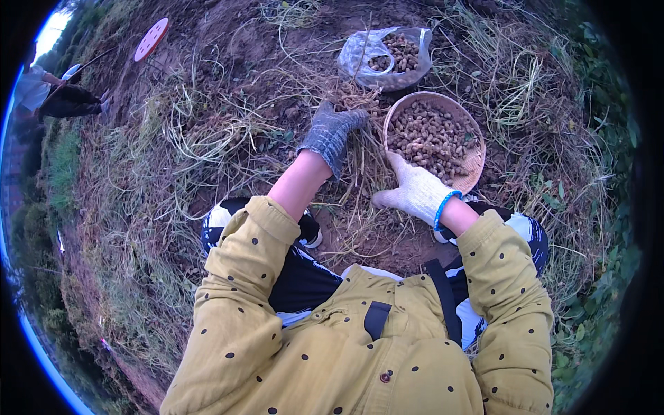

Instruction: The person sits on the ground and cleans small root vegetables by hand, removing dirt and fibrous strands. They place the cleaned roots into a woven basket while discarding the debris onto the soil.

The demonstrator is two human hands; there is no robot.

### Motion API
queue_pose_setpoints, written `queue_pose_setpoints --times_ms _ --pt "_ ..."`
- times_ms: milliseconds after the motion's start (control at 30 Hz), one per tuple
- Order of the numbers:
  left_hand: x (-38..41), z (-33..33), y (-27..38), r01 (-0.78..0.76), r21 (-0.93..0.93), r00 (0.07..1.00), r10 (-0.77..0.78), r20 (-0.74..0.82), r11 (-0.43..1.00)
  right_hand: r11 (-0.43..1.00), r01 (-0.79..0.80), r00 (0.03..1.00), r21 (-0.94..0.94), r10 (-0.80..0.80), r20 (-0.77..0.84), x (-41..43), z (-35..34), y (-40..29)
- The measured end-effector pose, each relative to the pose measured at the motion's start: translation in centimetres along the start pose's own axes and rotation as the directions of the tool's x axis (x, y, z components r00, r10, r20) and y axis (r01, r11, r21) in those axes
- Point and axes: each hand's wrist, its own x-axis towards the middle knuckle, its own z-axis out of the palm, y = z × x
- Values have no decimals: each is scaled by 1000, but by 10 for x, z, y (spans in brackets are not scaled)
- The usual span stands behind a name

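My left hand [332, 132], in a dark grey knit glove, grips a bunch of dried peanut plants [358, 98] near its root end; the stems hang down towards me. My right hand [415, 189], in a white knit glove with a blue cuff, is at the near left edge of a round woven basket [473, 174]. Its thumb and fingers are apart, and I see nothing held in it. Unshelled peanuts [428, 135] fill much of the basket. Beyond the basket, a clear plastic bag [358, 57] stands with more peanuts in its mouth.
Pulled, dried vines [207, 129] cover the soil on both sides. Green leafy plants [591, 290] line the right edge. At the far upper left lies a pink-and-white disc with holes [151, 39]; near it a person [57, 93] stands with a long pole [83, 70].
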Motion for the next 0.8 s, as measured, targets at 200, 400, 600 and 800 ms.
queue_pose_setpoints --times_ms 200,400,600,800 --pt "3 6 -26 -421 439 896 440 63 794 899 132 991 418 -113 -69 18 19 12" --pt "-33 32 -25 -408 823 799 591 113 395 731 34 997 681 -69 24 14 24 16" --pt "-54 31 -11 -411 900 663 631 403 -143 706 68 997 705 -64 -32 11 12 27" --pt "-49 15 -29 -348 871 542 684 488 -345 661 -1 999 750 26 -22 -10 6 22"
